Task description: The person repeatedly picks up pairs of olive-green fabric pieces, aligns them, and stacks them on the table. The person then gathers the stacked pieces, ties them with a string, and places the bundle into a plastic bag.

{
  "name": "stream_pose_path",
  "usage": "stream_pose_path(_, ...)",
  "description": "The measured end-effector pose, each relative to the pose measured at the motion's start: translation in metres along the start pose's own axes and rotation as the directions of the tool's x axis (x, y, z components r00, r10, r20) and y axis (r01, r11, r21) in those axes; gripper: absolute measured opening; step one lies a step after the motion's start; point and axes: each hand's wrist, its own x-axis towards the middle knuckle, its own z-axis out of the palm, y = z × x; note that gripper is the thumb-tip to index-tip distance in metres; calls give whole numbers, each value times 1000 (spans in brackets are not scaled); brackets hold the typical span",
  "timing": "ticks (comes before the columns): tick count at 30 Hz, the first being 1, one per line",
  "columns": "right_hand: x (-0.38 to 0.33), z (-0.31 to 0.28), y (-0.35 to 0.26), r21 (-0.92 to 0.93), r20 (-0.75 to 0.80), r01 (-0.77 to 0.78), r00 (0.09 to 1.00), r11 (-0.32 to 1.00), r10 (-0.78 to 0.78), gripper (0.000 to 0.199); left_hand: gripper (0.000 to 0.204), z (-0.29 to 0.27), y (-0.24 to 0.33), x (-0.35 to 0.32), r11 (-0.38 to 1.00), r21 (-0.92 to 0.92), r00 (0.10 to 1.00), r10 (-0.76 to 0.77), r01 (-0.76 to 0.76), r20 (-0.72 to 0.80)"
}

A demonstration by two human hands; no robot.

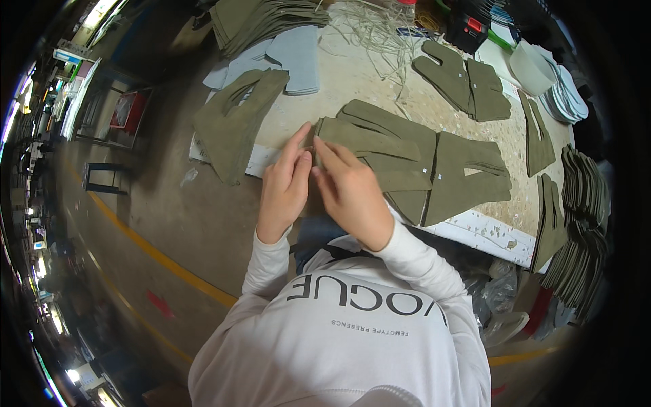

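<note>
Fabric [373,144] extends rightward from the right grip [354,193].

The upper edge cuts off the green stack [271,27], the lower edge crops the white shirt [325,359], marks on the white tag [439,177] are too small to tell, and whether the left hand [283,188] or right hand [357,197] pinches the green piece [369,140] is unclear.

speckled worktable [525,198] | olive glove-shaped pieces [461,190], in groups | pale grey-blue pieces [300,62], far left | tangled pale strips [371,32]
</note>
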Motion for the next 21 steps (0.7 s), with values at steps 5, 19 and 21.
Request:
stream_pose_path(5,-11,-44,5,33,-80,-110,990,993,112,31,54,-6,5,4,936,234,960,231,-263,157)
stream_pose_path(19,-68,-131,57,-8,-316,-305,904,952,287,27,48,-126,-29,38,990,-107,949,50,-87,-312)
stream_pose_path(21,-76,-139,66,-2,-330,-318,895,948,299,27,48,-130,-56,40,976,-107,914,-213,187,-344)
